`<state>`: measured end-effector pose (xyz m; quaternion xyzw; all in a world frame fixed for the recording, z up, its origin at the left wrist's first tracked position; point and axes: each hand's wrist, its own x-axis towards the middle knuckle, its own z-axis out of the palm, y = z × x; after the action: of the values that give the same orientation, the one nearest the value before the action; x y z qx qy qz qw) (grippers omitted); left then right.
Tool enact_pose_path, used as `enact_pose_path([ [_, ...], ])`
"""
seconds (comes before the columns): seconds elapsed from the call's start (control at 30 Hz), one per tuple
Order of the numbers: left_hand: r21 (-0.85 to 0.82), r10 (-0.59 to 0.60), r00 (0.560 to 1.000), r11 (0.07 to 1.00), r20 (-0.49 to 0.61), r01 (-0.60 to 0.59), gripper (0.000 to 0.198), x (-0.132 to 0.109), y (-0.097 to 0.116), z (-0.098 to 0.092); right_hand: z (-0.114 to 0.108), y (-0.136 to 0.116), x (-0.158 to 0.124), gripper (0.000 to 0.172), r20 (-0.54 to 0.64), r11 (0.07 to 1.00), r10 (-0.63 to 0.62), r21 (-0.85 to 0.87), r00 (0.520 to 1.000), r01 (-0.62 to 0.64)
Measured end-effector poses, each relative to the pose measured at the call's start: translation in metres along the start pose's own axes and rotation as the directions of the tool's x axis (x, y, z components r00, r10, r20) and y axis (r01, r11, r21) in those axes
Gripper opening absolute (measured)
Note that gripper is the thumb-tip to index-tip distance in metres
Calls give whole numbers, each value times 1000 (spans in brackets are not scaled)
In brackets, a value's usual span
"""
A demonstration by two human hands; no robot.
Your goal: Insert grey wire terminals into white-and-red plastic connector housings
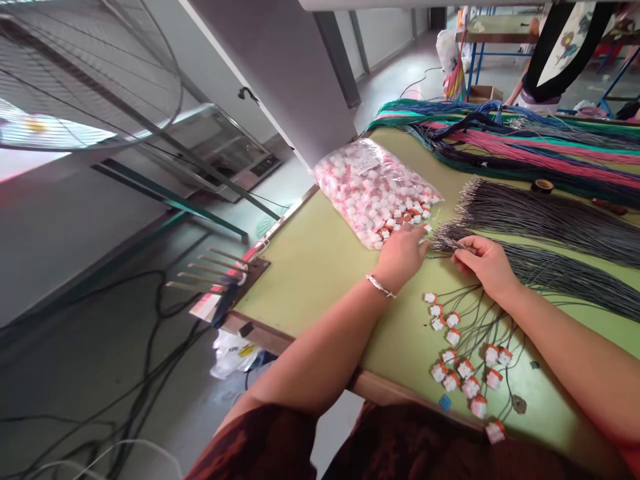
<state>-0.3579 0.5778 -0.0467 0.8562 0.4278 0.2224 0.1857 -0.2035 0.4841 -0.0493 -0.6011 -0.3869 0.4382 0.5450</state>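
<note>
We find the right hand (485, 263) pinching thin dark-grey wires (550, 272) lying rightward; left hand (403, 257) (grip indiscernible) touches white-and-red plastic connectors (400, 221).

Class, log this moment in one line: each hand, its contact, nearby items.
left hand at mouth of connector bag | right hand pinching dark wires | near: wired connectors on green table

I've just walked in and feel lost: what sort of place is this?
Probably a small wire-harness assembly workshop: a green workbench carries bundles of coloured wires, dark wires, a plastic bag of small connectors, and leads already fitted with them.
</note>
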Motion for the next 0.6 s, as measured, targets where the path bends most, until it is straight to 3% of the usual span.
enact_pose_path([
  [0.07, 112, 21, 995, 993, 94, -32, 20, 3, 2, 4, 1, 2, 0, 25, -15, 998, -21, -59, 1000, 20],
  [0.13, 116, 54, 992, 991, 114, -68, 22, 2, 2, 5, 1, 4, 1, 21, -27, 994, -44, -106, 999, 41],
  [0.2, 12, 79, 995, 997, 55, -80, 19, 0, -1, 4, 1, 5, 1, 20, -34, 990, -55, -135, 998, 50],
  [0.27, -184, 26, 1000, 983, 5, -25, 15, -4, -4, 1, 2, 4, 2, 19, -38, 987, -57, -156, 998, 50],
  [0.37, -563, -123, 983, 807, 133, 177, 16, -11, -4, -4, 3, 1, 1, 18, -40, 977, -82, -201, 996, 73],
  [0.47, -742, -120, 949, 599, 291, 303, 23, -17, 3, -8, 4, -2, -1, 14, -43, 951, -141, -284, 989, 124],
  [0.6, -740, -139, 944, 590, 301, 323, 19, -19, 11, -11, 6, -2, -3, 12, -59, 915, -198, -369, 978, 163],
])
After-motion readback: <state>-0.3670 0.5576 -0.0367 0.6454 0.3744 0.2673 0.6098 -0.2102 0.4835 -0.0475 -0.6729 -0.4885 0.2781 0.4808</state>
